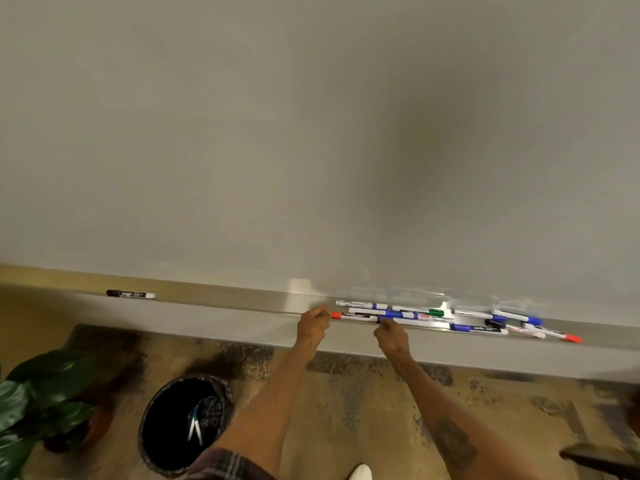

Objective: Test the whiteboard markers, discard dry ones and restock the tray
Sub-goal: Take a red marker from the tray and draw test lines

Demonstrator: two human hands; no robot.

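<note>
Markers (433,317): heap at 4 o'clock from frame centre, lying in the tray (225,320) under the whiteboard (311,133). Bin (183,424) at 7 o'clock with a few markers inside. Lone black marker (131,294) sits between 8 and 9 o'clock. Barrels look light, stiff and slick, so they'll likely roll; grip mid-barrel. Right hand (391,336) is narrow and pinches the blue marker (394,314). Left hand (313,323) is curled at the red marker (353,316) cap end; can't tell if it grips.

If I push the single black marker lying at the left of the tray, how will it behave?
Likely rolls: the black marker looks round and lies lengthwise on the smooth tray. Probably stiff and light, being a slim capped barrel.
</note>
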